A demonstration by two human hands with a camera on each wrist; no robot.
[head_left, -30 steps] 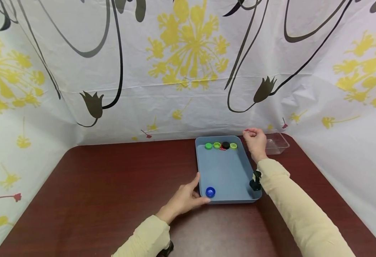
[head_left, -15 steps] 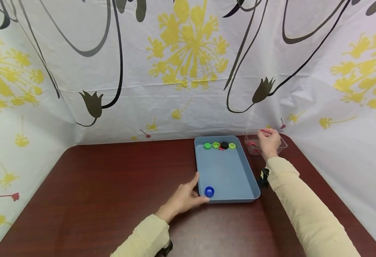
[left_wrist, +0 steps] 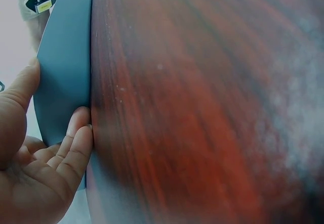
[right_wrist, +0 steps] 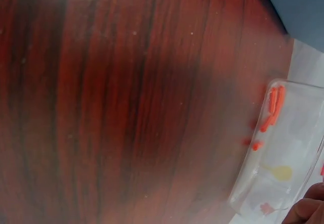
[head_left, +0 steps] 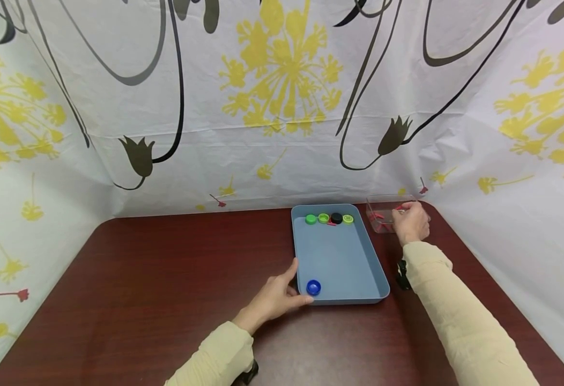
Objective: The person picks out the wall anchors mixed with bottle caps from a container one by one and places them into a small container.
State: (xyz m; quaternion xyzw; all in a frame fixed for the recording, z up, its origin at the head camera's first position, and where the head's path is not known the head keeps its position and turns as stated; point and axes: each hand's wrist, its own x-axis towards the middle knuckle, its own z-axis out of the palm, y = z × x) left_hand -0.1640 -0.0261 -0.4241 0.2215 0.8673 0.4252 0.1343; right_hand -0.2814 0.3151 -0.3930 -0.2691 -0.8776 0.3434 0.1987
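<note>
My left hand (head_left: 274, 300) holds the near left corner of a blue-grey tray (head_left: 344, 271), its thumb on the front wall and fingers along the left side. In the left wrist view the fingers meet the tray's outer wall (left_wrist: 66, 57). A blue bottle cap (head_left: 313, 288) lies in that corner. My right hand (head_left: 412, 222) pinches a small red stick (head_left: 399, 207) at the clear plastic container (head_left: 383, 197). Several red sticks (right_wrist: 273, 105) lie inside the container at its left end. The right wrist view catches only the right fingertips (right_wrist: 306, 211).
Along the tray's far end sit a green cap (head_left: 311, 219), a yellow-green cap (head_left: 323, 219), a black cap (head_left: 336, 218) and another yellow-green cap (head_left: 348, 219). A red piece (head_left: 331, 224) lies beside them. A patterned cloth (head_left: 190, 177) rises behind the dark wooden table (head_left: 180, 279).
My right hand has moved right from the tray's far right corner to the clear container, then lowered there with the red stick. The left hand stays at the tray's corner.
</note>
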